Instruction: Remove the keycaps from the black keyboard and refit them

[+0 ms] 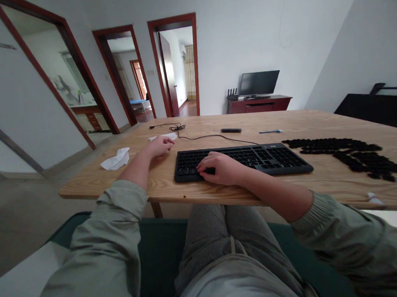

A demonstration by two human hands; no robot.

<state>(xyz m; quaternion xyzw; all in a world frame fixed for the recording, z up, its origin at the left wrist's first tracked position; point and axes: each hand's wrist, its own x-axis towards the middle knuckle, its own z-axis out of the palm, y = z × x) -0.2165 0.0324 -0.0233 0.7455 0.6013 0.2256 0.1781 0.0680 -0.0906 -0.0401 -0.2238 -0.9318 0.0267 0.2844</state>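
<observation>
As seen from head height, wooden table point(217, 125) across 12 o'clock; black keyboard point(269, 160) at 12 o'clock beneath right hand point(220, 168), fingers curled on keys, grip unclear; loose black keycaps point(340, 152) at 2 o'clock; left hand point(160, 146) open, empty, just beside white paper point(164, 136); crumpled tissue point(115, 159) at 10 o'clock

Pale wood-grain table point(217, 125), long top. Black keyboard point(280, 159) lies mid-table, near the front edge. To its right, loose black keycaps point(353, 154) massed in a bent band. Thin black cable point(180, 128) coils near the far edge, trailing to the keyboard's back. Just beside the coil, white paper point(162, 137); nearer the left edge, crumpled tissue point(115, 159). Toward the far edge: short black bar point(231, 130), slim blue item point(269, 131). Small white scrap point(374, 198) at the front right edge.
</observation>
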